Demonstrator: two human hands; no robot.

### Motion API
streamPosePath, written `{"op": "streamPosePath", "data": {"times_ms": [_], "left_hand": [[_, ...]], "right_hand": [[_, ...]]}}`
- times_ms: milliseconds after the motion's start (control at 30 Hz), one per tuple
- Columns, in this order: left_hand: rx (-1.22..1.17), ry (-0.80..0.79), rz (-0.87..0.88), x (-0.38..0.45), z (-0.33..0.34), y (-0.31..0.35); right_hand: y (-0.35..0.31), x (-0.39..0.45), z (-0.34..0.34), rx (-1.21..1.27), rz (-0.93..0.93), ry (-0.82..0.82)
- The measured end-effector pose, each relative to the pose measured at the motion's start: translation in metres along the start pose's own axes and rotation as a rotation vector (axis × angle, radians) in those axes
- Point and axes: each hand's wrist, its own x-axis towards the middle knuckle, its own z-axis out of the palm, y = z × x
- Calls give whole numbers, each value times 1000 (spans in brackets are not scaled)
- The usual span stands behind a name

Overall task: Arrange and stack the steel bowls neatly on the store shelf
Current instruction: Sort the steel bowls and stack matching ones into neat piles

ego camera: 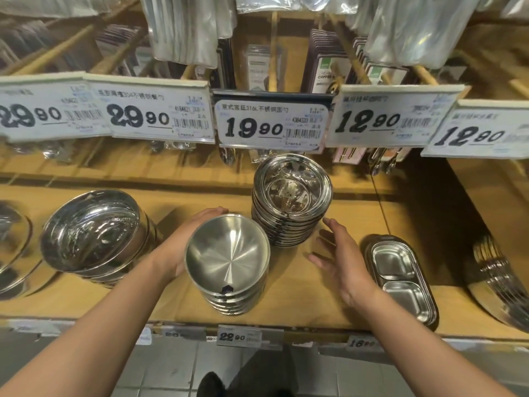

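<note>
Step in hand appears to be squaring up the front stack of steel bowls (227,262), which stands near the front edge of the shelf (329,308). The left hand (183,245) lies cupped against the stack's left side, fingers curved round the top bowl's rim. Behind and just right stands a taller stack of shallow bowls (292,196). The right hand (340,259) hovers spread wide, holding nothing, near both stacks but touching neither. Next move likely calls for it to steady the front stack's free side.
</note>
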Motion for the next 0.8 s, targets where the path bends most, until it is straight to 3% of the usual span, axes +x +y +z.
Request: {"op": "streamPosePath", "data": {"times_ms": [200, 600, 800], "left_hand": [[47, 63, 107, -30, -6, -25], [-107, 386, -9, -103, -10, -91], [20, 358, 43, -138, 30, -102]], "right_hand": [[13, -19, -9, -3, 78, -20], [9, -60, -31, -63, 129, -63], [0, -84, -37, -100, 95, -134]]}}
